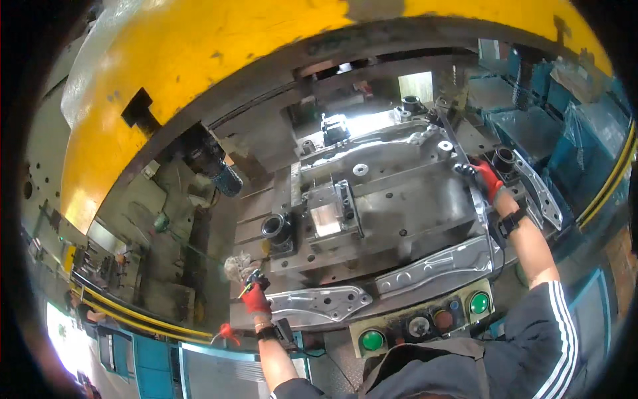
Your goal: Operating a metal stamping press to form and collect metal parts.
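Observation:
My left hand, in a red glove with dark fingers, is at the front left edge of the die. Its fingers are closed against a fluffy grey rag. Beside it a stamped metal part with holes lies along the front edge. My right hand, also red-gloved, reaches to the die's right side. Its dark fingers curl over a long narrow metal part; the grip is partly hidden. Another stamped part lies at the front right. One more lies beyond my right wrist.
The die carries a raised block and a guide bushing. A yellow press ram with a hanging guide post is overhead. A control box with green buttons stands close to me. Blue bins are at the right.

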A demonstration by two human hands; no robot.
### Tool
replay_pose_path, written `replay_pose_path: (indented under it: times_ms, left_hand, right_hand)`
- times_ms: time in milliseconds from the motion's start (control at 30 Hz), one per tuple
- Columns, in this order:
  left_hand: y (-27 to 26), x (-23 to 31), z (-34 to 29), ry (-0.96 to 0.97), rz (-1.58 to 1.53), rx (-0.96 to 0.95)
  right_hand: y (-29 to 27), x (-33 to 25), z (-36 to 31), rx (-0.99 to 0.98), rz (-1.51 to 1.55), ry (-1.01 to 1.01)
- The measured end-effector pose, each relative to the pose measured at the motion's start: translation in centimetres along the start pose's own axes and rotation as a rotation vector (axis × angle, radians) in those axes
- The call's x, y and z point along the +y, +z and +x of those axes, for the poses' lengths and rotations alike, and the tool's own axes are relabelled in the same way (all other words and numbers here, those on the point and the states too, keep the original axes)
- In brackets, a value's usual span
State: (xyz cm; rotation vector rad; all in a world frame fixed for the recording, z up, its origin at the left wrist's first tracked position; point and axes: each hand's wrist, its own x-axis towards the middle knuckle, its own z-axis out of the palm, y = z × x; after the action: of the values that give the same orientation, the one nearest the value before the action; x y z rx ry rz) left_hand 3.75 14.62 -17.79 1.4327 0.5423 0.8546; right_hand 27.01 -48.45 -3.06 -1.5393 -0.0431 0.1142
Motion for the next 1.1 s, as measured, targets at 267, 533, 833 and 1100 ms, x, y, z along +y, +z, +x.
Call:
replay_pose_path:
  times_ms: [267, 533, 833, 1100]
  left_hand:
    - [-0.8, 6.9, -5.9, 0.444, 0.572, 0.116]
    - [10.9, 21.3, -12.8, 0.786, 0.360, -0.258]
    - [33.6, 21.4, -17.2, 0.893, 0.287, -0.636]
    - [44.3, 16.6, -16.4, 0.938, 0.174, -0.715]
  right_hand:
    - [-4.8, 4.6, 3.0, -0.175, 0.355, 0.098]
    - [-3.3, 0.4, -3.9, -0.133, 0.513, 0.211]
    - [-7.5, 5.8, -17.0, -0.092, 0.477, -0.096]
    - [-11.5, 10.0, -22.6, -0.056, 0.395, 0.065]
